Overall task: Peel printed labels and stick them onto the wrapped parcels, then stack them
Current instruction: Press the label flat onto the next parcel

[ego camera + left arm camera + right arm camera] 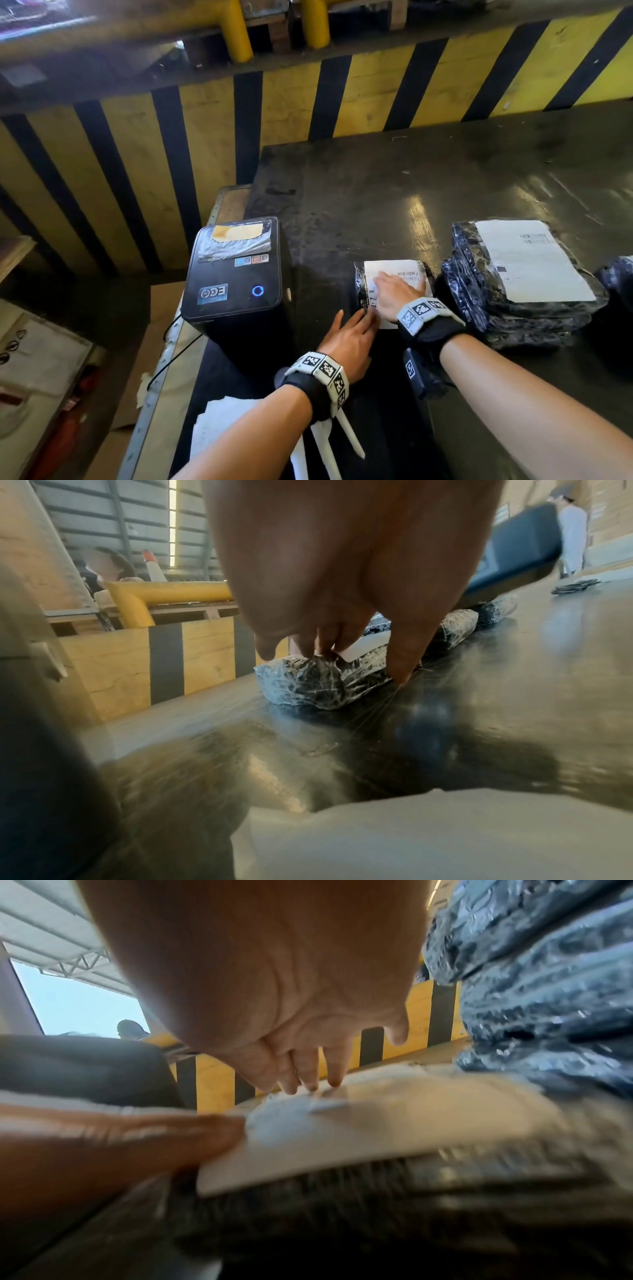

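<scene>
A small parcel (360,274) wrapped in black film lies on the dark table (376,192), with a white printed label (394,269) on its top. My right hand (394,291) lies flat on the label, fingers straight, pressing it down. My left hand (352,334) touches the parcel's near left corner (301,683) with its fingertips (400,674), which reach the label's edge (359,649). In the right wrist view the right hand's fingers (308,1074) rest on the label (394,1123). A stack of labelled parcels (513,291) stands just to the right.
A black label printer (236,284) stands left of the hands, its blue ring lit. White backing sheets (222,421) lie at the table's near left edge. A yellow-and-black striped barrier (205,137) runs behind. Another wrapped parcel (620,277) shows at the right edge.
</scene>
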